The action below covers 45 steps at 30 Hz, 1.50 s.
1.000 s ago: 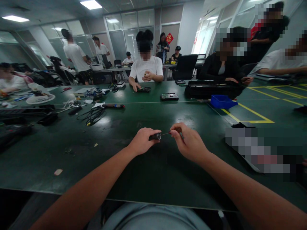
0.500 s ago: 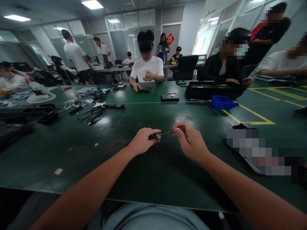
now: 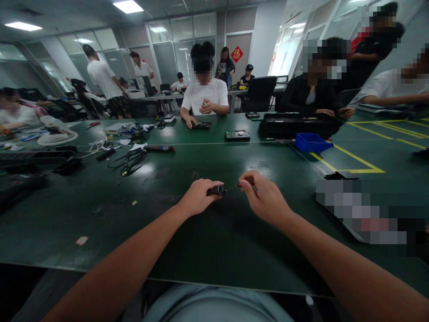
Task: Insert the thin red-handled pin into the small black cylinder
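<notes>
My left hand (image 3: 198,197) is closed around a small dark cylindrical part (image 3: 216,190) with a metal end, held just above the green table (image 3: 167,223). My right hand (image 3: 264,197) pinches a thin screwdriver (image 3: 234,186) with a red collar near its handle. The screwdriver's tip points left into the end of the cylinder. Both hands are close together at the middle of the table, a short gap between them.
A blue bin (image 3: 311,142) and a long black case (image 3: 295,125) lie at the far right. A hard drive (image 3: 237,135), black cables (image 3: 129,161) and tools sit farther back. A person in a white shirt (image 3: 205,96) works opposite. Others sit at left and right.
My right hand has shifted a little left, bringing the screwdriver tip closer into the cylinder's end. My left hand has stayed about where it was.
</notes>
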Tool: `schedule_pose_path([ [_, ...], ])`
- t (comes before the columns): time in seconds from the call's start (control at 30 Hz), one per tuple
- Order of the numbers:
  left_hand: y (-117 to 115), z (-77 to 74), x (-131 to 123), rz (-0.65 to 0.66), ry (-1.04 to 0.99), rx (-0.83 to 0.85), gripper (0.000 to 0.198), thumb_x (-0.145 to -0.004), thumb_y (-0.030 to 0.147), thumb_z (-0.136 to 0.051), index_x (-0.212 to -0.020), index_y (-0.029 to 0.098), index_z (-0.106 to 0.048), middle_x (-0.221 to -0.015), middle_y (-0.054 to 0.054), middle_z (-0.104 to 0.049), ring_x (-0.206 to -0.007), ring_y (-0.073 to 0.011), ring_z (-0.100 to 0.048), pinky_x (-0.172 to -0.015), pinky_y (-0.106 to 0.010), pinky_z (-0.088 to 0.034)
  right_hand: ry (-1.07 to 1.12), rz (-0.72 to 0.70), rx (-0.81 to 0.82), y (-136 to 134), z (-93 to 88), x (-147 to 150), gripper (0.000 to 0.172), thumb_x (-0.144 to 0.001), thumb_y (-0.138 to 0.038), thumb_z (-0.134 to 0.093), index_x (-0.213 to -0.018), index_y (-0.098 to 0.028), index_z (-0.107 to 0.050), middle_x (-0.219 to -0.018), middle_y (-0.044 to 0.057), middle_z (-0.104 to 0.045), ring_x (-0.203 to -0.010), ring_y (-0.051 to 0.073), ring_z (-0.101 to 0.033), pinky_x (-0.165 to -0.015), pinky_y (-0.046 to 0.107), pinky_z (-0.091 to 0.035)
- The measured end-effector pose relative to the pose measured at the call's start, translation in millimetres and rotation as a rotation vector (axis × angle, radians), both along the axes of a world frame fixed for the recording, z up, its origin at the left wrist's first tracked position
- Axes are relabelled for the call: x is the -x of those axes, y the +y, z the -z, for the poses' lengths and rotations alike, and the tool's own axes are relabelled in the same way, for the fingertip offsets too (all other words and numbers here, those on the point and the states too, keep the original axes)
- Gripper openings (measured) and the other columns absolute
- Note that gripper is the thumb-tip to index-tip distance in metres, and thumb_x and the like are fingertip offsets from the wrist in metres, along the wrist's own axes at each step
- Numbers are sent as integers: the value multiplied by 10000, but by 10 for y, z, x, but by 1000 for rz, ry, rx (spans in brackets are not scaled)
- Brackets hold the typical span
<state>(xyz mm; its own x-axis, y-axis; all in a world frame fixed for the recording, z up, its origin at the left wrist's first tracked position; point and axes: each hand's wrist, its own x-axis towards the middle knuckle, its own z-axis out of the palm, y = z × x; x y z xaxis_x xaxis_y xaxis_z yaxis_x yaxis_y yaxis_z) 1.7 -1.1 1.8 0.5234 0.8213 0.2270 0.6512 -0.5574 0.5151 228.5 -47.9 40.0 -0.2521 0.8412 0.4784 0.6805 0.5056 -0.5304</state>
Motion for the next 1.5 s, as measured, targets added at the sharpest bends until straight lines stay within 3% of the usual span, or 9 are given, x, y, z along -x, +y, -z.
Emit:
schedule_pose_path([
  [0.17, -20, -46, -2, -36, -71, 47, 360, -886, 284, -678, -1243, 253, -648, -1190, -48, -676, -1118, -255, -587, -1010, -437, -438, -4, 38, 26, 16, 0, -2, 162, -992, -317, -425, -985, -216, -552, -835, 63, -690, -747, 230, -660, -667, 348, -451],
  [0.3, -20, -49, -31, -92, -278, 102, 341, -893, 256, -645, -1229, 208, -611, -1223, -67, -642, -1135, -230, -588, -1014, -394, -454, 5, 34, 27, 23, 11, -9, 179, -1000, -333, -425, -998, -218, -561, -846, 63, -698, -765, 231, -665, -684, 349, -452],
  [0.47, -10, -23, -25, -114, -444, 197, 409, -940, 261, -545, -1343, 219, -492, -1231, -73, -622, -1136, -215, -586, -1035, -402, -436, 15, 37, 39, 17, 1, 1, 198, -994, -342, -429, -996, -213, -579, -840, 66, -701, -748, 237, -661, -674, 352, -452],
  [0.67, -103, -152, -36, -164, -234, 169, 399, -937, 466, -568, -1240, 207, -566, -1107, -69, -647, -971, -226, -613, -879, -383, -495, 8, 45, 48, 15, -9, 4, 199, -997, -325, -423, -1006, -198, -575, -847, 64, -697, -765, 227, -668, -691, 340, -452],
  [0.77, -123, -182, -81, -120, -99, 116, 291, -936, 395, -588, -1142, 193, -627, -1095, -64, -665, -993, -225, -617, -906, -372, -491, -4, 45, 45, 16, 5, 1, 194, -998, -316, -424, -1011, -193, -573, -851, 57, -692, -777, 218, -668, -703, 331, -451],
  [0.9, -99, -134, -112, -61, 25, 46, 288, -961, 296, -543, -1221, 196, -619, -1193, -65, -648, -1082, -225, -609, -942, -369, -488, -10, 41, 53, 21, 23, 3, 191, -1002, -315, -426, -1015, -195, -574, -841, 49, -687, -758, 206, -665, -684, 319, -445],
  [1.2, -79, -106, -160, -110, 426, -109, 334, -986, 389, -474, -1221, 234, -653, -1084, -89, -636, -1004, -267, -618, -783, -375, -528, -18, 41, 49, 24, 25, 22, 189, -1002, -320, -426, -1010, -199, -572, -827, 44, -690, -739, 202, -662, -676, 314, -443],
  [1.37, -60, -103, -200, -62, 421, -121, 294, -980, 373, -488, -1178, 258, -672, -1059, -76, -638, -988, -254, -615, -756, -342, -513, -12, 41, 48, 24, 20, 19, 194, -1000, -322, -423, -1003, -201, -574, -837, 48, -696, -754, 204, -667, -684, 313, -446],
  [1.5, -22, -82, -173, -83, 226, -37, 315, -994, 399, -438, -1153, 237, -658, -1071, -75, -659, -969, -245, -625, -774, -346, -496, -12, 43, 63, 29, 19, 10, 197, -999, -324, -430, -1013, -197, -580, -834, 46, -694, -754, 202, -667, -681, 310, -444],
])
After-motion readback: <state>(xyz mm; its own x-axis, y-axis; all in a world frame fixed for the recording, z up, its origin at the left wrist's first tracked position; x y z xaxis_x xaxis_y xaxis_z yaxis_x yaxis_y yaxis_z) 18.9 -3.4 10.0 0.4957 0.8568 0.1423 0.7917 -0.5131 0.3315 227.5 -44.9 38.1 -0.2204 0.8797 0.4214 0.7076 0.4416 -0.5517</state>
